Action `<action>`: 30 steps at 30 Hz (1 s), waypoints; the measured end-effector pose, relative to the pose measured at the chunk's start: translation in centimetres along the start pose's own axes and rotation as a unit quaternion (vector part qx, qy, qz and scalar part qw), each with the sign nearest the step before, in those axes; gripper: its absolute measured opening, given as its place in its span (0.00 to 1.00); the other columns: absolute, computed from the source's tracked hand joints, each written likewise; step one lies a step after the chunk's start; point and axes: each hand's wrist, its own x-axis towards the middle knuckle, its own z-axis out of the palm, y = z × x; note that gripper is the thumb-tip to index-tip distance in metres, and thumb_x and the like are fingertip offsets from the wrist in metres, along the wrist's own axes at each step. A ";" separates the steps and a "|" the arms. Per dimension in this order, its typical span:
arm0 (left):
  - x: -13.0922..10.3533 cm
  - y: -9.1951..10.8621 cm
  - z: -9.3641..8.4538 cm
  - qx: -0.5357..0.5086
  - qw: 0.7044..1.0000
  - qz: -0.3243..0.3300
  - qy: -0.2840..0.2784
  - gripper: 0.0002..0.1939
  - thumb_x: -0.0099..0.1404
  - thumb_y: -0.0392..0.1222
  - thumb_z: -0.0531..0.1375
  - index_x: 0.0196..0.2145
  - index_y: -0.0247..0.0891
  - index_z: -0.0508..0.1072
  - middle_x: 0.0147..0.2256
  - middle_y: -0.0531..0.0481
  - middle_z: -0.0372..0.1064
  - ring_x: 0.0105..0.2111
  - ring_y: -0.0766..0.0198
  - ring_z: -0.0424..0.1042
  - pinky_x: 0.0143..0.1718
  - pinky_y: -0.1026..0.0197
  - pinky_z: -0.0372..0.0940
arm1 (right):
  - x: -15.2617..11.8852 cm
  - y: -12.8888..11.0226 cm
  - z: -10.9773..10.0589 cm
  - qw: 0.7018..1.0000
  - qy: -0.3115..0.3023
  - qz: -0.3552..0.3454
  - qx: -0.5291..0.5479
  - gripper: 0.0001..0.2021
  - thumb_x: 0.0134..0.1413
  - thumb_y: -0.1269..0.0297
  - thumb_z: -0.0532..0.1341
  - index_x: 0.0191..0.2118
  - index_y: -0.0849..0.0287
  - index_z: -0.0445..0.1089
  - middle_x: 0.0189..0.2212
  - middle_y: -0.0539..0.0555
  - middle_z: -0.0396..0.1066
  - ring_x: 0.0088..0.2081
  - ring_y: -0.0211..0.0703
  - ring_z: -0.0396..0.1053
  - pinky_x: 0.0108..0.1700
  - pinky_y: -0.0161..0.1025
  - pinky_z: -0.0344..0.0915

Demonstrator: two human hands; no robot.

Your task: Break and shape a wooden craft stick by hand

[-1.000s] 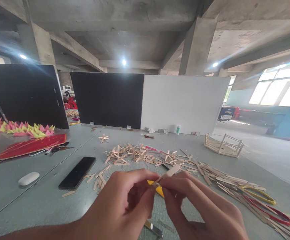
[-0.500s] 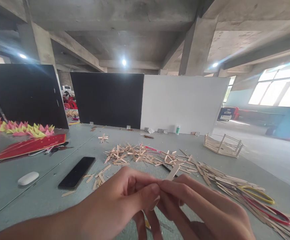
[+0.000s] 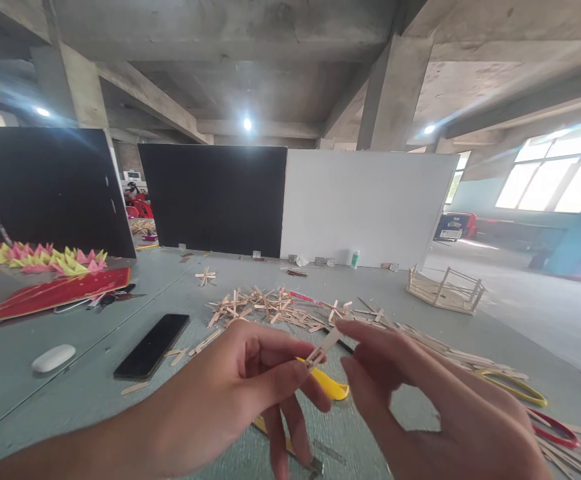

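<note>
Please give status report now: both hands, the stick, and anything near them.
Left hand pinches small wooden stick. Right hand open, beside the stick, not touching. Yellow cutter on table under hands. Loose sticks beyond.

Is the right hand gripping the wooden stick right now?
No. The right hand is open with fingers spread beside the wooden stick, which is pinched only by the left hand.

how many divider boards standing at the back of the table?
3. Black board at far left, black board in the middle, white board to its right. More may be hidden beyond the left edge of the frame.
</note>
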 end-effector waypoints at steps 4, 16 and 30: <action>-0.8 0.7 0.4 0.081 0.996 -0.003 0.035 0.13 0.74 0.49 0.62 0.48 0.40 0.81 0.38 0.50 0.76 0.27 0.71 0.75 0.26 0.72 0.70 | 0.4 0.4 -0.4 0.999 0.001 0.010 -0.043 0.14 0.65 0.66 0.60 0.55 0.47 0.70 0.26 0.45 0.76 0.23 0.37 0.74 0.25 0.31 0.72; -1.1 1.0 0.6 0.176 0.979 0.042 0.092 0.12 0.76 0.50 0.60 0.43 0.37 0.74 0.36 0.48 0.79 0.28 0.68 0.75 0.28 0.69 0.71 | 1.5 0.6 -1.3 0.975 -0.145 0.133 0.107 0.05 0.65 0.63 0.61 0.35 0.49 0.68 0.20 0.41 0.74 0.17 0.31 0.70 0.19 0.22 0.66; -1.0 1.4 0.6 0.171 0.971 0.075 0.151 0.15 0.76 0.54 0.59 0.39 0.39 0.72 0.24 0.55 0.72 0.22 0.68 0.73 0.23 0.70 0.67 | 1.1 0.9 -0.6 0.876 -0.217 0.306 0.304 0.08 0.69 0.58 0.59 0.38 0.54 0.71 0.24 0.48 0.76 0.22 0.34 0.70 0.23 0.26 0.68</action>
